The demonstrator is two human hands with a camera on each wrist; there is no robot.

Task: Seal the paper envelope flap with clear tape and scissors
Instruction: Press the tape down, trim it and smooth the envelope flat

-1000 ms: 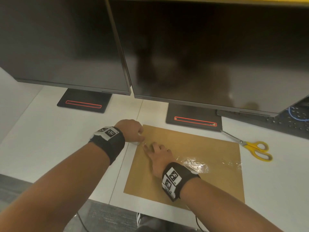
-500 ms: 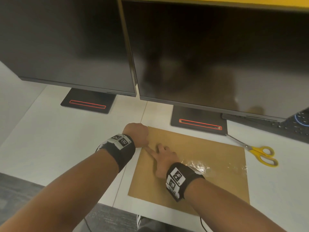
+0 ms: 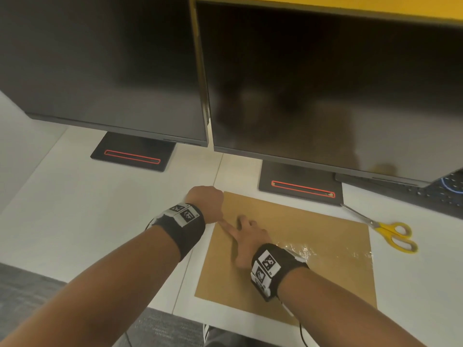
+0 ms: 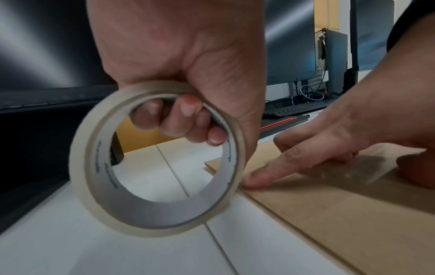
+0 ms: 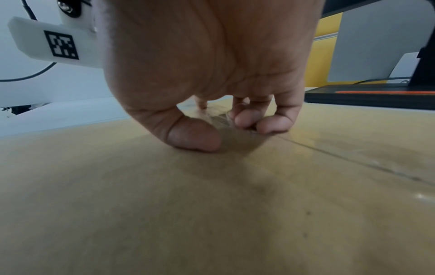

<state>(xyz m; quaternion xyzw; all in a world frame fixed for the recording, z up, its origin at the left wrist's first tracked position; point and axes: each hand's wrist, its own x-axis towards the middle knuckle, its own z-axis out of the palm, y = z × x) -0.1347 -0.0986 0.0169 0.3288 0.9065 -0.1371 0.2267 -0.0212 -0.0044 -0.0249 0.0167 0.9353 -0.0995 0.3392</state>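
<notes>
From the head camera, the brown paper envelope (image 3: 288, 249) lay flat on the white desk (image 3: 87, 221), just in front of the right monitor's black base (image 3: 300, 186). A shiny strip of clear tape (image 3: 325, 251) crossed the envelope toward its right edge. The yellow-handled scissors (image 3: 383, 231) lay off the envelope's far right corner, untouched, blades toward the base. The left hand (image 3: 205, 201) sat at the envelope's far left corner, the right hand (image 3: 248, 236) on the envelope beside it, index finger stretched toward the left hand. Two dark monitors (image 3: 325, 83) filled the space behind the envelope. In the left wrist view, the left hand (image 4: 179, 61) had its fingers curled through the tape roll (image 4: 155, 160), gripping it upright at the envelope's (image 4: 341, 214) left edge, while the right index fingertip (image 4: 259, 179) pressed the tape down beside the roll. In the right wrist view, the right hand (image 5: 212, 74) held nothing; its thumb and loosely bent fingertips (image 5: 270, 124) pressed on the envelope (image 5: 212, 214).
</notes>
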